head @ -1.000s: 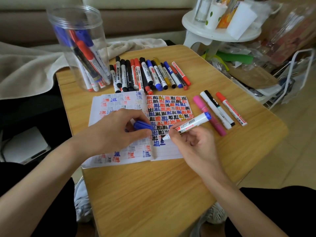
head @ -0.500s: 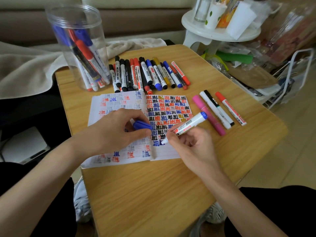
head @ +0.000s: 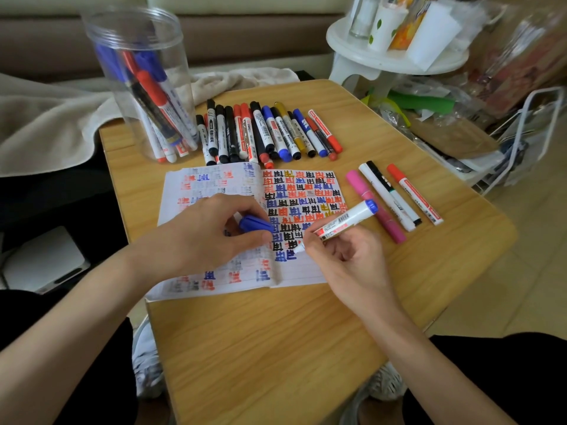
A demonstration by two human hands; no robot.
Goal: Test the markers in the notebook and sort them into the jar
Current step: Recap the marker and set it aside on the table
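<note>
— What takes up the most room?
— A wooden table [head: 276, 348]. At its far left corner stands a clear jar [head: 129, 29] with several markers [head: 153, 96] leaning inside.
— And the notebook?
— The notebook [head: 211, 182] lies open mid-table, its right page packed with red, blue, black and yellow marks. A row of capped markers [head: 264, 130] lies just behind it, and a few loose markers [head: 395, 197] lie to its right.
— The hands?
— The left hand [head: 199, 237] rests on the left page and pinches a blue cap [head: 254, 223]. The right hand [head: 346, 259] grips an uncapped blue-ended marker [head: 343, 220], its tip down at the right page beside a blue mark.
</note>
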